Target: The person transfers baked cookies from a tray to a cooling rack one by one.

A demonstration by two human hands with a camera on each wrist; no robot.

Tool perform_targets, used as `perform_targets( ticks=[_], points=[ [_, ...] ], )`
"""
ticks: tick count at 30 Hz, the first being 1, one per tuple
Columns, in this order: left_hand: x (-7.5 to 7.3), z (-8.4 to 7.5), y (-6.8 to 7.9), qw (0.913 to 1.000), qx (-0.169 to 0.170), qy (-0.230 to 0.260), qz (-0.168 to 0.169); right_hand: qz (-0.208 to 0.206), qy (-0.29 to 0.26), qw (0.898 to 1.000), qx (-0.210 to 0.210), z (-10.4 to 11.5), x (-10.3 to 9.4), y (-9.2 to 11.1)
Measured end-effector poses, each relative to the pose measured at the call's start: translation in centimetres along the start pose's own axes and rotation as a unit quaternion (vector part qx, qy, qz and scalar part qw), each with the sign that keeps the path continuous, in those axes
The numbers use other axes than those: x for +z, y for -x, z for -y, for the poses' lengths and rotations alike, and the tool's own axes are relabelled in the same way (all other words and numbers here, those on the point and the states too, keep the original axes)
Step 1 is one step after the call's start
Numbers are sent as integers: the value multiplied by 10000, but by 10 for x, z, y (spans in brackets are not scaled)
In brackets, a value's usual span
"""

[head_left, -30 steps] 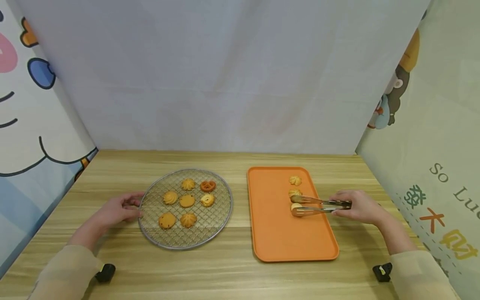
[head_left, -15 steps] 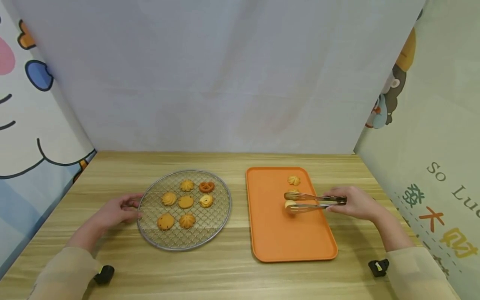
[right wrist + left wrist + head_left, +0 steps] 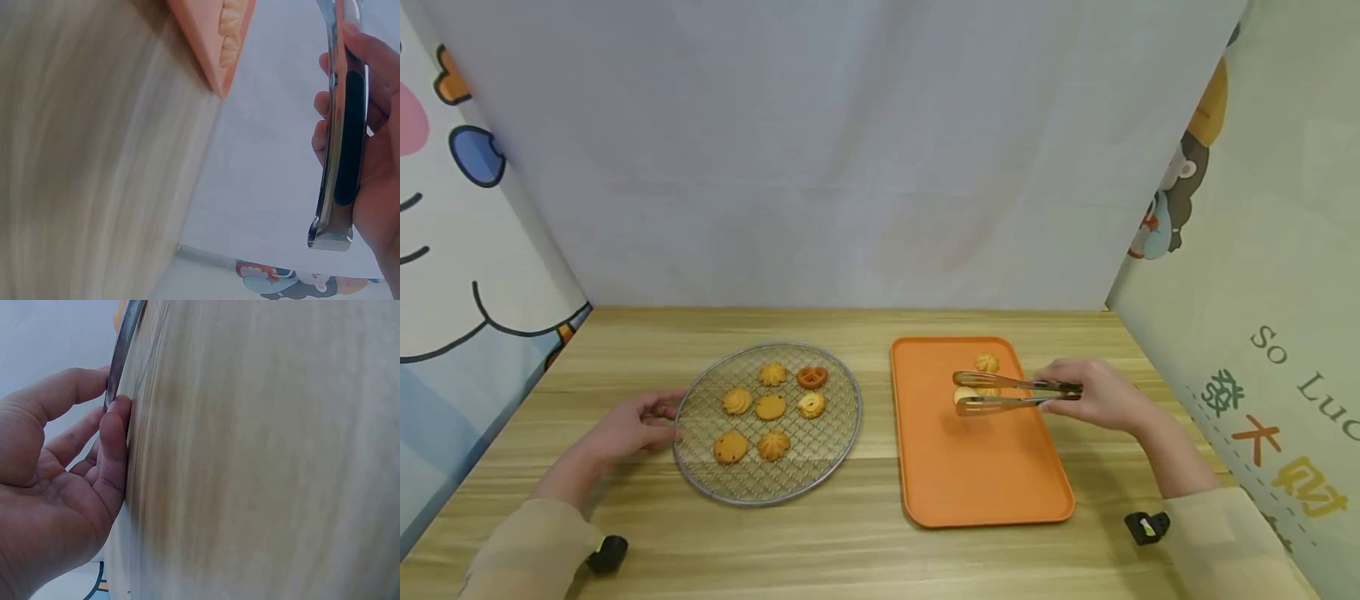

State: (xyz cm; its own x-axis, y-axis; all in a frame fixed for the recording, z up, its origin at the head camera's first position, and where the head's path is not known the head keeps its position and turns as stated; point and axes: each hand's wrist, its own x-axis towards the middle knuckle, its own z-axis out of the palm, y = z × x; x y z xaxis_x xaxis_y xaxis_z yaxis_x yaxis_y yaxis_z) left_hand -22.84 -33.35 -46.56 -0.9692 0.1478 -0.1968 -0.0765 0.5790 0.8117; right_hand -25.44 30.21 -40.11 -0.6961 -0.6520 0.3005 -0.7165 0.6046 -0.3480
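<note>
My left hand (image 3: 628, 427) pinches the left rim of a round wire rack (image 3: 805, 446); the left wrist view shows the thumb over the metal rim (image 3: 119, 362) and fingertips beneath it. Several cookies and a pretzel-shaped cookie (image 3: 812, 377) lie on the mesh. In my right hand (image 3: 1093, 393) are metal tongs (image 3: 340, 137) with dark grips. Between their tips sits a small pale round cookie (image 3: 964, 395), held above the orange tray (image 3: 985, 483). Two ridged cookies remain near the tray's right side, one (image 3: 987, 362) in plain sight and the other partly behind the tongs.
Rack and tray stand side by side on a wood-grain table (image 3: 880, 550), with a gap between them. A pale cloth (image 3: 850, 167) hangs behind the table. Printed cartoon panels border it left and right.
The right hand has carried the tongs leftward and away from the body, lifting the pale cookie off the tray. The left hand keeps its hold on the rack's rim.
</note>
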Motion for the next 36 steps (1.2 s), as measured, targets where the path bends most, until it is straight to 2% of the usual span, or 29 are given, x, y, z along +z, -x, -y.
perform_targets(
  ticks=[22, 36],
  points=[
    [1, 1, 2, 10000, 32, 44, -19, -277, 378, 9975, -522, 38, -22, -47],
    [0, -3, 3, 10000, 18, 5, 8, -396, 607, 9933, -897, 64, -18, -82]
  ],
)
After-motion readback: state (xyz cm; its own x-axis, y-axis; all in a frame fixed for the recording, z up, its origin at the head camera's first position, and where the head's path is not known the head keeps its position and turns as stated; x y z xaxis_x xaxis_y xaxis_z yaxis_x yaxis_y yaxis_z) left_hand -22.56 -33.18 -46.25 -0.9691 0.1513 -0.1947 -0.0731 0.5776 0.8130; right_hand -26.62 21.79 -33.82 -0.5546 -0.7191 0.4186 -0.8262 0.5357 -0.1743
